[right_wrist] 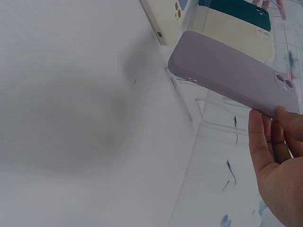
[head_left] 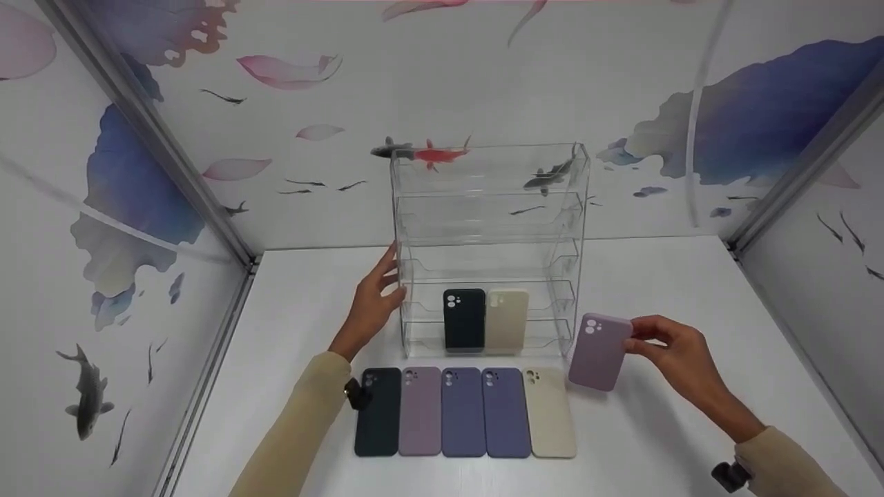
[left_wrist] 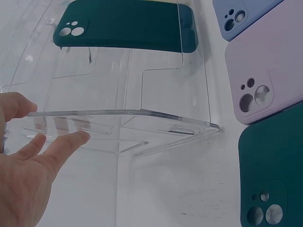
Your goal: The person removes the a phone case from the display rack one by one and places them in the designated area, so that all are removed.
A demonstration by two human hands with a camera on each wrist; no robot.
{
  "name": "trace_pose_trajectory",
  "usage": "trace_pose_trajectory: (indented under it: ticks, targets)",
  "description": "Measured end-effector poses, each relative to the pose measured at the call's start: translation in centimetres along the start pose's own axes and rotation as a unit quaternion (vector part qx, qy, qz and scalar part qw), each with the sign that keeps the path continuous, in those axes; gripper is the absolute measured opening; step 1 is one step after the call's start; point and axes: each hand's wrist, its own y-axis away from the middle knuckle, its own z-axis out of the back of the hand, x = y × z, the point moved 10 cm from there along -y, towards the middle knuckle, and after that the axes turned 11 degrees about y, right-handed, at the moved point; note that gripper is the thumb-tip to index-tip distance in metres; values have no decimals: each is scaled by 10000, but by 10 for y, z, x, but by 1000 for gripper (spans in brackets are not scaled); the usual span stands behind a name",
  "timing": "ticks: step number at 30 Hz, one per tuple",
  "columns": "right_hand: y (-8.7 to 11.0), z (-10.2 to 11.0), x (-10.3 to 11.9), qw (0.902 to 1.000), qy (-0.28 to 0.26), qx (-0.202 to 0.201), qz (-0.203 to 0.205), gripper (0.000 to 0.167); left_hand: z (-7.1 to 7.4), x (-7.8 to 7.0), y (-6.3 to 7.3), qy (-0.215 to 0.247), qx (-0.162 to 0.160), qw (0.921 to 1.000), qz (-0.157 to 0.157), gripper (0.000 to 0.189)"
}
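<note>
My right hand (head_left: 670, 345) pinches a light purple phone case (head_left: 599, 352) by its upper right edge, between thumb and fingers. Tilted, camera holes outward, the case hangs over the table at the rack's lower right corner. My left hand (head_left: 373, 304) holds the left side of a clear tiered rack (head_left: 483, 262), thumb against the side panel, fingers partly hidden at its rear edge. On the lowest tier a dark green case (head_left: 464, 321) and a cream case (head_left: 506, 321) stand side by side. The left wrist view shows the fingertips (left_wrist: 81, 137) right at the clear panel.
Before the rack lies a row of cases: dark green (head_left: 378, 414), light purple (head_left: 420, 414), two blue-purple ones (head_left: 463, 414) and cream (head_left: 550, 421). The rack's upper tiers are see-through. Printed walls (head_left: 511, 83) enclose the white table (head_left: 304, 290) at back and sides.
</note>
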Motion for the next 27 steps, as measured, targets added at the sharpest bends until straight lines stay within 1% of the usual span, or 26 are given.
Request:
trace_pose_trajectory:
  ticks: [8,15,23,27]
  targets:
    - [8,-3,-19,9993,129,254,-254,28,0,1,1,90,8,10000,-19,87]
    - [13,-9,-35,9955,-340,646,-609,28,-1,1,0,185,72,9998,26,86]
    - [16,-17,-49,9901,-461,912,-965,33,-1,0,0,76,63,9999,-88,85]
    - [18,-23,-53,9881,-484,1001,-1061,34,-2,-1,-1,72,54,9999,-144,87]
